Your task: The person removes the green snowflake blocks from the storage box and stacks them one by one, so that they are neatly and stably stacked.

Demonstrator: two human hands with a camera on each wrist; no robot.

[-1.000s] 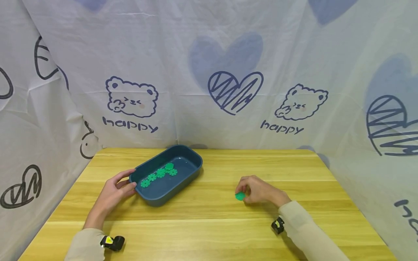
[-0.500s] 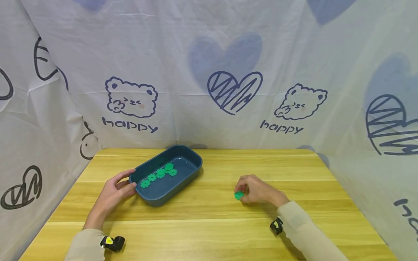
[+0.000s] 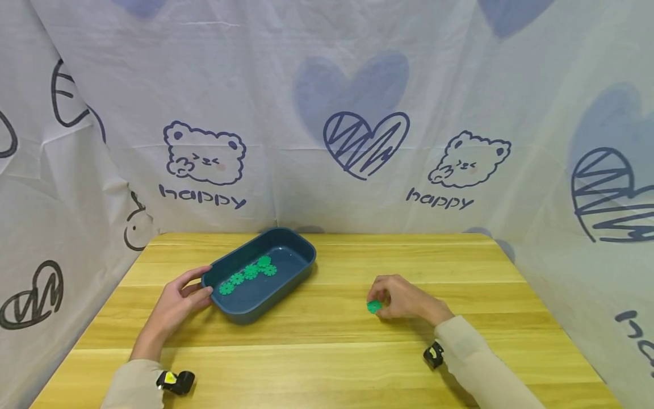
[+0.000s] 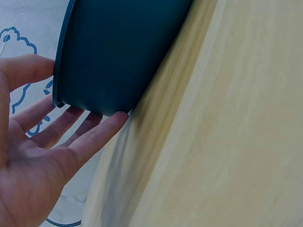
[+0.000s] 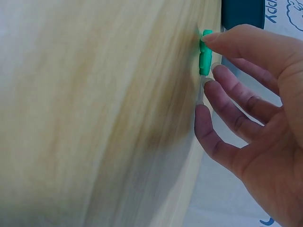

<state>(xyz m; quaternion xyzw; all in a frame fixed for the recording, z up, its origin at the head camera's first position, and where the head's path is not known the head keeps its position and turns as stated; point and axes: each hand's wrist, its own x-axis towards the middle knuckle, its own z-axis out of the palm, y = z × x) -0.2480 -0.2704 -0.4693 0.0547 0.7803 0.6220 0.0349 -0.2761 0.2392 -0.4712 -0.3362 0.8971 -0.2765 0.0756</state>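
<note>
White cloth backdrop (image 3: 286, 190) with blue hearts, bear outlines and "happy" lettering, behind the tray. Head view: blue tray (image 3: 276, 297) sits angled on the wood-grain table (image 3: 317, 369); green cutout pieces (image 3: 251, 272) lie in a rough row on the tray floor, some overlapping. Left hand (image 3: 176, 301) at the tray's left end, digits spread wide about the corner, loosely gripping it. Right hand (image 3: 403, 296) is to the right of the tray, well apart from it, fingers curled in, pinching one green disc (image 3: 374, 307) with toothed edge at the fingertips. Black wrist device (image 3: 176, 382) on the left sleeve, nearer the person than the tray; second black device (image 3: 434, 355) on the right sleeve. Left wrist view: fingertips against the tray's outer wall, one digit at its rim, gaps between fingers. Right wrist view: disc seen edge-on at the thumb tip, other fingers bent, tray beyond; can't tell if disc touches the table.
</note>
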